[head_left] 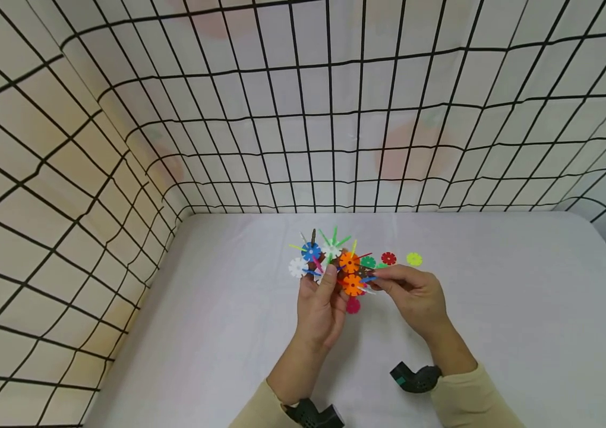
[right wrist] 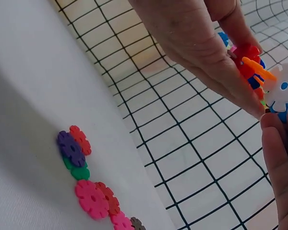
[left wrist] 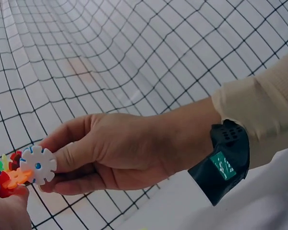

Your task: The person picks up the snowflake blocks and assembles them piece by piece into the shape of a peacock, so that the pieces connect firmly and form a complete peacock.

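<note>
The left hand reaches up from the near edge of the head view, palm turned upward, its thumb laid over a cluster of notched plastic discs and its fingers beneath, gripping it. The cluster is held above the middle of the table. The right hand comes in from the right with wrist bent, thumb and forefinger narrowed together at the cluster's right edge, pinching a piece there; exactly which piece is hard to tell. In the left wrist view a white disc sits right at its thumb. Both forearms wear beige sleeves, and a black wrist device is strapped at the right wrist, a similar one at the left.

The table has a plain white covering. Black wire mesh rises behind it and on both sides, with pale cloth marked by faint orange patches beyond.

Inside this mesh pen, loose discs lie flat near the hands: a red disc, a yellow disc and, in the right wrist view, a purple disc overlapping a green disc, with a pink disc near them.
</note>
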The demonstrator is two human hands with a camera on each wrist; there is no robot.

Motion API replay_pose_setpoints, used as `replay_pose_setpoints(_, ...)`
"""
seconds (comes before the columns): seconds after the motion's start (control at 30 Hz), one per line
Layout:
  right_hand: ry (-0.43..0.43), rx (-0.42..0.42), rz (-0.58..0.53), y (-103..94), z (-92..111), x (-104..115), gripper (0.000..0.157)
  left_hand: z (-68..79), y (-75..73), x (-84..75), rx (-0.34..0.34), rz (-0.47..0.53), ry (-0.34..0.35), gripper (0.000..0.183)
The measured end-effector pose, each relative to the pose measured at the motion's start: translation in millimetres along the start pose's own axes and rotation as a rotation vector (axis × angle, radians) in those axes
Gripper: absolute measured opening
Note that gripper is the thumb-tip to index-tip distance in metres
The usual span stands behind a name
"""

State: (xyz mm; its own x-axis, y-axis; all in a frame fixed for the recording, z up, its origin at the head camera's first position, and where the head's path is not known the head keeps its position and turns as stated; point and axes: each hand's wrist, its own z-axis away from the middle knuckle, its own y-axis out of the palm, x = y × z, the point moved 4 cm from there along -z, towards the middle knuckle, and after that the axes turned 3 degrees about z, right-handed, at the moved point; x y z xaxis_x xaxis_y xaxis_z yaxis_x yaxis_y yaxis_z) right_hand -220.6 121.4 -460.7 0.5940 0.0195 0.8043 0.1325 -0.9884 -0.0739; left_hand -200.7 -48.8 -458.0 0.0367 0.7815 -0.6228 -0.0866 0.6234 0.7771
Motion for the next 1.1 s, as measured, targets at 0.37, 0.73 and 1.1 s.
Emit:
replay_pose_setpoints(0.37,-0.276,-0.028,0.141,12.3,-1,7,0.035,2.9,4.4,-3.6,0.06,0.002,0.096,0.056)
replay_pose_setpoints(0.73,-0.316,-0.074,0.244,13.4,0,4,0.025,-2.9,2.9,-10.2,0.114,-0.073,0.048,0.056)
replay_pose_setpoints(1.1,0.458,0.286,0.827,32.8,22,-54,0.042,-3.6,0.8,-14.1,0.172,-0.132,-0.086,0.041)
